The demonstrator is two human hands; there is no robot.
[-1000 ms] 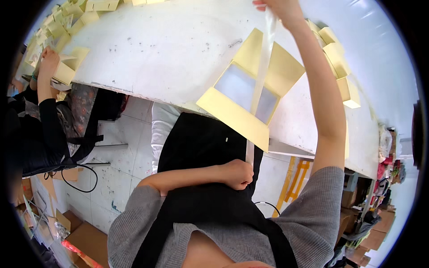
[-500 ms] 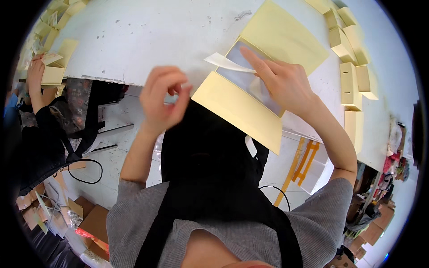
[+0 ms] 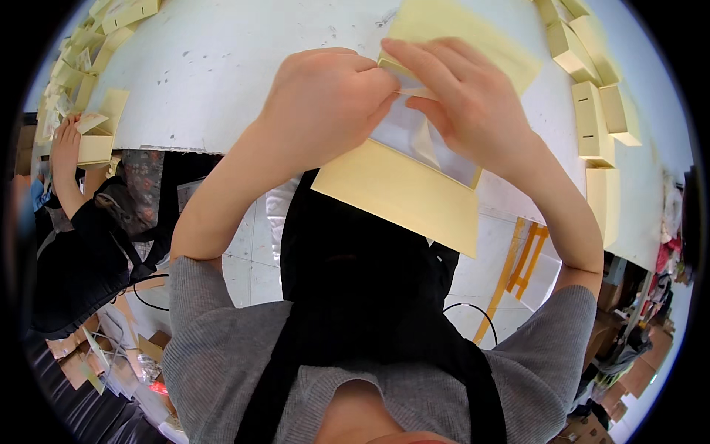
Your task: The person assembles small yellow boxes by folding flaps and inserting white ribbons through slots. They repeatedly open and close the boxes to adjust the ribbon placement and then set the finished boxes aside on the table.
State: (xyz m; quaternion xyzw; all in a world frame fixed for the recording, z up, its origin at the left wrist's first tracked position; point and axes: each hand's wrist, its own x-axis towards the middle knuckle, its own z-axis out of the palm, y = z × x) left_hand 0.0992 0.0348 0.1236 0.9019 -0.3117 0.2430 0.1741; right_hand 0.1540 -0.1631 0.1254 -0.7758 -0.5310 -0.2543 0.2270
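Table: big white table [image 3: 222, 66] under my hands, with small marks on it.
Card: flat pale yellow card sheet [image 3: 399, 194] with a clear window [image 3: 414, 140], lying half off the near table edge, right under my fingers.
Left hand: my left hand [image 3: 322, 100] is curled, fingertips pinched on the window's top edge.
Right hand: my right hand [image 3: 462, 103] has fingers spread flat, pressing the card; a thin clear strip [image 3: 427, 144] curls just below them.
Feel: I think it is light, bendy and easy to crease; the film looks slippery. Best held by the edges.
Boxes: folded yellow boxes [image 3: 592, 118] stand past my right hand.
Other person: a hand [image 3: 65, 144] holds card far off to my left.
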